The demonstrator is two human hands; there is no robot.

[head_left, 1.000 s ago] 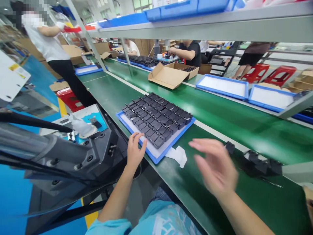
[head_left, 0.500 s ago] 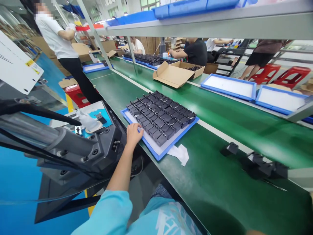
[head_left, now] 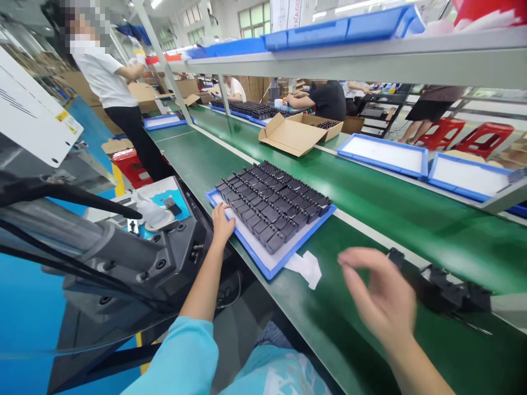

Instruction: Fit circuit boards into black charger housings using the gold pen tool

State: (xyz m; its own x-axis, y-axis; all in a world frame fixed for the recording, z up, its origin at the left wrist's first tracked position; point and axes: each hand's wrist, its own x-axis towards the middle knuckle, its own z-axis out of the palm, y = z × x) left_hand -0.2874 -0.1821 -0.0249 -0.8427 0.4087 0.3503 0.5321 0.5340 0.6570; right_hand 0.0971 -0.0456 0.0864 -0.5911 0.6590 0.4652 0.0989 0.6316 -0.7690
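Observation:
A blue-rimmed tray [head_left: 269,271] with a white lining lies on the green bench, filled with rows of black box-shaped parts [head_left: 267,206] that carry small pins along their edges. At the tray's near left edge is my left hand [head_left: 222,225], fingers apart and touching the rim. My right hand [head_left: 382,291] hangs over the bench to the right of the tray, smeared by motion. Its thumb and fingers curve towards each other with nothing visible between them. A white paper piece [head_left: 307,269] sticks out beside the tray's near corner.
Several loose black parts [head_left: 448,288] and a thin metal tool [head_left: 473,325] lie at the right. A grey machine [head_left: 140,252] stands on my left. Across the bench are an open carton [head_left: 292,134] and lined blue trays [head_left: 385,153]. A shelf [head_left: 349,57] runs overhead; co-workers are beyond.
My right hand has come into view from the lower right, over the bench. My left hand stays at the tray's edge. The whole view has shifted slightly.

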